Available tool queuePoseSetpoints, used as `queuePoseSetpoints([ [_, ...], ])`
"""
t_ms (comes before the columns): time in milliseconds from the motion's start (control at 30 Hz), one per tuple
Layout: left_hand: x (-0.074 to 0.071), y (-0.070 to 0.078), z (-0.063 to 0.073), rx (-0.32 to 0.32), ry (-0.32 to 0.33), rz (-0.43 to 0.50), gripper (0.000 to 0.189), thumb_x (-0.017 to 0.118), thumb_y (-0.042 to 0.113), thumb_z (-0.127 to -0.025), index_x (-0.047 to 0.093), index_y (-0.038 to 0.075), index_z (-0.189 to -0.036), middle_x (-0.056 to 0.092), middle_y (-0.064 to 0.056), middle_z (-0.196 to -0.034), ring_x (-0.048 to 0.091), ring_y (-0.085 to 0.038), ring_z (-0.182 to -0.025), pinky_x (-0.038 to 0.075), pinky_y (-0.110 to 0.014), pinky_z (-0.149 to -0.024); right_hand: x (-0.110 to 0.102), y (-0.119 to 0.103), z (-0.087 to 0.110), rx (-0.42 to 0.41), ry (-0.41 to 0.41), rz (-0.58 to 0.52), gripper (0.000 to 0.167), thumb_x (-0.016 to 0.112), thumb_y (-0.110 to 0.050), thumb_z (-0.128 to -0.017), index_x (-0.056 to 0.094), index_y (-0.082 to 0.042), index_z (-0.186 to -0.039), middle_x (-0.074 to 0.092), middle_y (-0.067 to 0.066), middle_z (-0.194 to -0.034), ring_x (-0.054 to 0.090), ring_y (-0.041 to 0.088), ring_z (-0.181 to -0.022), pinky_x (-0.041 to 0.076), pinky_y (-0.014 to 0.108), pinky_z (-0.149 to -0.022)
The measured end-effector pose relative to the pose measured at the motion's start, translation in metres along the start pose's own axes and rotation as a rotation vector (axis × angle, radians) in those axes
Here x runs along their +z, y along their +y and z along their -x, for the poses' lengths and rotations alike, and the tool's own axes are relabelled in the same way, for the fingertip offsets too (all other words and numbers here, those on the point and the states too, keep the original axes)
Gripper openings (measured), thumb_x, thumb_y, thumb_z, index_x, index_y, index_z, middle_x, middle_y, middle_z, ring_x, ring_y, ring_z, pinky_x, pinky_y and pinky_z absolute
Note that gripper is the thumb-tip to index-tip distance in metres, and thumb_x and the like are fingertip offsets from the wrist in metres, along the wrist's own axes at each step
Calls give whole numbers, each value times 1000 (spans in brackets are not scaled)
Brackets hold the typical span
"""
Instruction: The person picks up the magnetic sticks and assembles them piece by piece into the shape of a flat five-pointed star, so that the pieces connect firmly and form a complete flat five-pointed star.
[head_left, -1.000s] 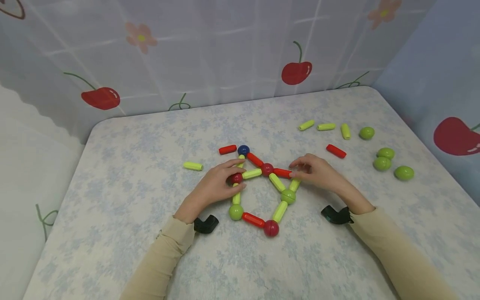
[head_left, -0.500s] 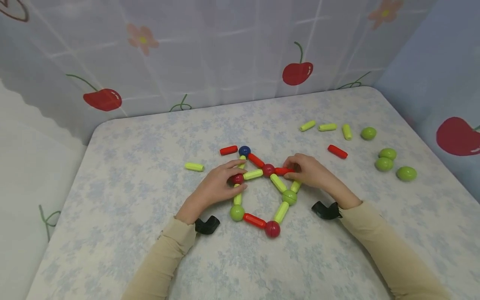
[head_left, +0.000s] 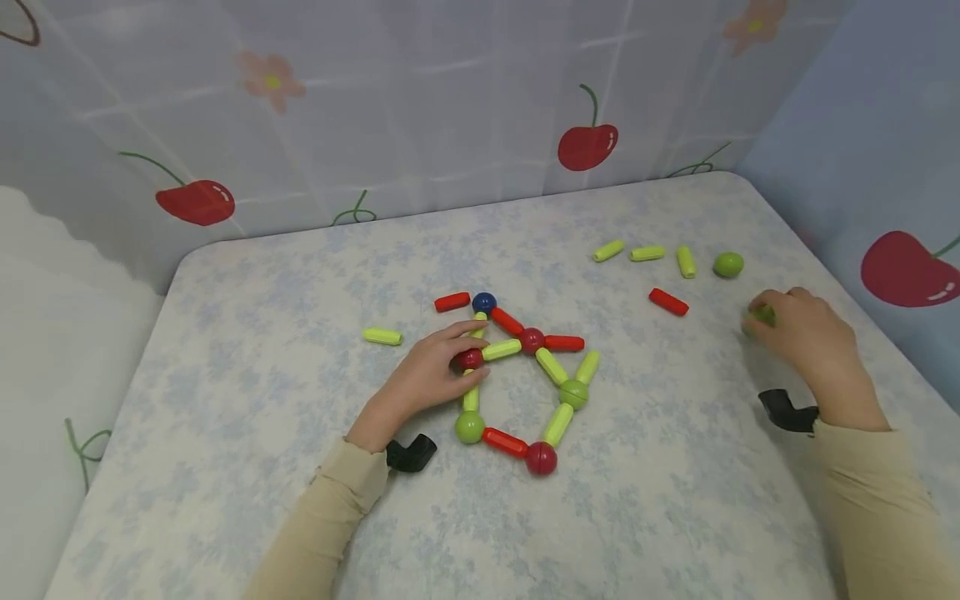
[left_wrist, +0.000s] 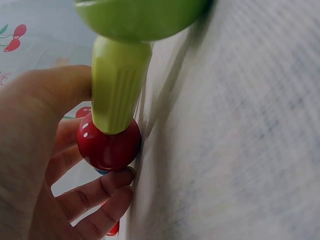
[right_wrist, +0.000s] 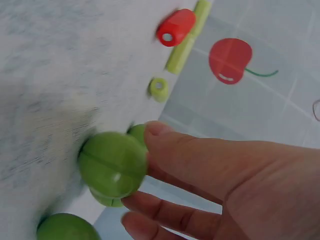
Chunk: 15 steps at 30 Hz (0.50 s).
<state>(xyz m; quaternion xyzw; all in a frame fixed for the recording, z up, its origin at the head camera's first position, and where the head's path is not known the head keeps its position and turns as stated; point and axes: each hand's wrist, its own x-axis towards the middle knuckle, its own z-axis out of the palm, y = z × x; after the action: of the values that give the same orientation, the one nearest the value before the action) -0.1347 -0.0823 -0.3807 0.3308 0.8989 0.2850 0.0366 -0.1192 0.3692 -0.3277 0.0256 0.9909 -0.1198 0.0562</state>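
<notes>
so the big change is the right hand (head_left: 806, 333). half a second ago it was at the red rod (head_left: 564, 342) that sticks out from the middle red ball (head_left: 532, 340), and now it's way over by the right edge of the surface (head_left: 187, 375). its thumb and fingers are around a loose green ball (right_wrist: 112, 165), which looks like it's down on the cloth, with other green balls close by in the right wrist view. from the head view the hand covers most of that little cluster, and only the far green ball (head_left: 728, 265) sits out on its own.

with the hand gone you can see the whole red rod, its outer end free, near but apart from the free end of the yellow-green rod (head_left: 588, 367) coming off the right green ball (head_left: 573, 393).

left hand (head_left: 435, 362) hasn't budged, fingers curled round the left red ball (left_wrist: 109, 144), thumb by the rod joined to it. blue ball (head_left: 484, 302) is still at the top of the frame shape, and the loose red rod (head_left: 452, 302) just beside it is in the same spot too.
</notes>
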Motion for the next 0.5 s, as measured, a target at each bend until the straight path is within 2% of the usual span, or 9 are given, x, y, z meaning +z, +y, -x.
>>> queuePoseSetpoints([
  [100,1,0,-1,4,-8,2,40,65,30,-88,64,7,-120,41,-1,-142,47,-19,-118,40,-36,-94,3,6,2,-23,-55,24,34,63,-11,-88,53,11,-111,45,34,-104,47,48,-91,39,59,-69],
  [200,1,-1,-2,-3,-9,1,39,65,30,-88,64,8,-120,41,0,-142,46,-18,-118,39,-35,-94,9,-4,-2,-58,-72,18,32,64,-7,-87,53,12,-109,47,34,-101,48,45,-89,40,57,-71],
  [333,1,-2,-1,-4,-6,7,39,66,30,-88,64,7,-120,41,0,-142,47,-18,-117,40,-35,-93,18,-35,-9,-146,-93,-56,31,65,-9,-88,53,11,-108,52,30,-97,52,41,-86,43,52,-70],
  [500,2,-3,0,-5,-3,14,39,66,30,-88,64,8,-120,41,0,-141,47,-17,-116,40,-34,-93,34,-80,-14,-290,-128,-243,28,69,-9,-85,56,5,-106,59,20,-99,58,33,-85,47,46,-72],
])
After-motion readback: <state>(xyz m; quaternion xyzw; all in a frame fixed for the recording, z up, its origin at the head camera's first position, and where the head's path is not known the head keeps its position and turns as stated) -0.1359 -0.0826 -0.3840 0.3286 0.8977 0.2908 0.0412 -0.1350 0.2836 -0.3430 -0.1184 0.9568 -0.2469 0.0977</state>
